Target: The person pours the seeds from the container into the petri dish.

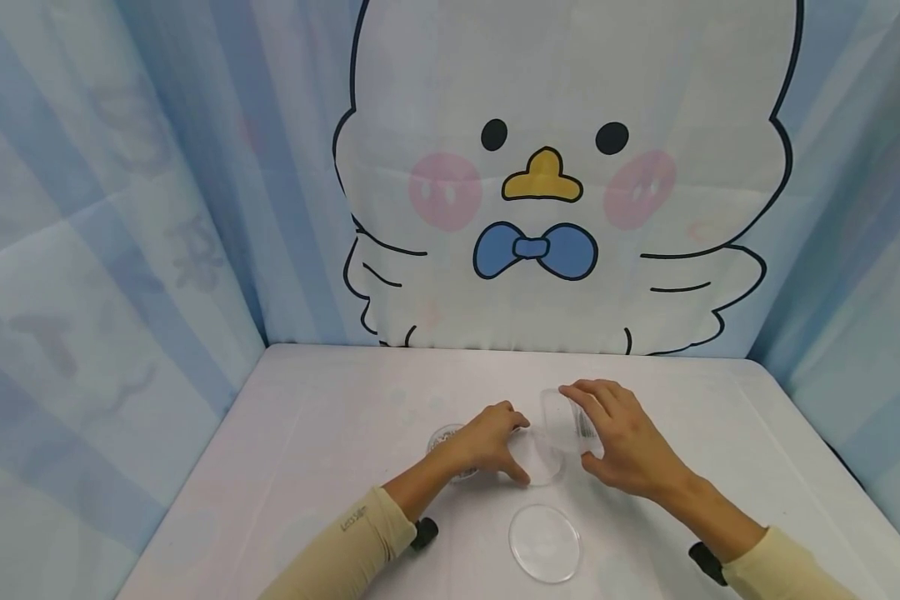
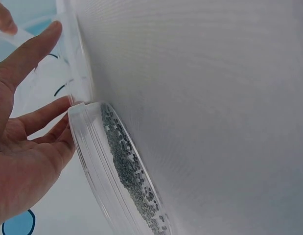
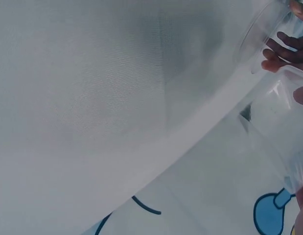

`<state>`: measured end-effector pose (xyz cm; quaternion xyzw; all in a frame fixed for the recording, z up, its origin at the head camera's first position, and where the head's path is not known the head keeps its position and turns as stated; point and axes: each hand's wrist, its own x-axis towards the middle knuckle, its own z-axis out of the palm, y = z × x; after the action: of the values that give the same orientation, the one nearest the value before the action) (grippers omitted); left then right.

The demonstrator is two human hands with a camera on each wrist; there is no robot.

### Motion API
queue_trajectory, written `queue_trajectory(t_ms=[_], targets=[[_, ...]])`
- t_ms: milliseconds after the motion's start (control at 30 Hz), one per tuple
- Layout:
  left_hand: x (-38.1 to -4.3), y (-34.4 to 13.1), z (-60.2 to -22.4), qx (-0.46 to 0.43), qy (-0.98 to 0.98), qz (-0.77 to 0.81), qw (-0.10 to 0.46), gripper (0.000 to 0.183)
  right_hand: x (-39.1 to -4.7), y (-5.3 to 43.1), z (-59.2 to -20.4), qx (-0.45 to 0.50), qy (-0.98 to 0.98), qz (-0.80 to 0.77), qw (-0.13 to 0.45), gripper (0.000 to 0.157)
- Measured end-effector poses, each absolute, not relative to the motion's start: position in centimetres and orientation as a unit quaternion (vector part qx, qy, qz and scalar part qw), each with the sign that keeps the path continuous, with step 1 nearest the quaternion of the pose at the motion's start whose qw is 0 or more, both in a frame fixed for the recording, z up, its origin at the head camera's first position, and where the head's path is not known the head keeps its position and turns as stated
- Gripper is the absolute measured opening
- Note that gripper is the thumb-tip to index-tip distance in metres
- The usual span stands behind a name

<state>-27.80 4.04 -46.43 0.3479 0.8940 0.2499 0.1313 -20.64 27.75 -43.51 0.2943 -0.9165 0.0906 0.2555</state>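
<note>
My left hand (image 1: 487,442) spans a shallow clear round dish (image 1: 543,461) on the table, thumb on its near side and fingers at the far rim. A clear plastic container (image 1: 558,421) with a barcode label is gripped in my right hand (image 1: 622,437); it is tilted beside and partly over the dish. Beside my left hand, a round clear tub with dark grains (image 2: 124,166) touches the dish's edge in the left wrist view. My forearm hides part of that tub in the head view. In the right wrist view, the container (image 3: 273,107) hangs near the dish (image 3: 259,32).
A clear round lid (image 1: 544,543) lies flat on the pale table (image 1: 307,483), nearer to me than the dish. Printed cloth (image 1: 435,100) with a cartoon bird stands behind the table, and blue-striped cloth (image 1: 105,250) hangs along the sides.
</note>
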Motion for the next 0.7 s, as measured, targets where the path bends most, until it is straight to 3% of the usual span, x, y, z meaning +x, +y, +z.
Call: queue_trajectory(t_ms=[700], targets=[[-27.6, 3.9, -46.0, 0.343, 0.895, 0.249, 0.138, 0.081, -20.3, 26.5, -43.1, 0.331, -0.906, 0.019, 0.264, 0.097]])
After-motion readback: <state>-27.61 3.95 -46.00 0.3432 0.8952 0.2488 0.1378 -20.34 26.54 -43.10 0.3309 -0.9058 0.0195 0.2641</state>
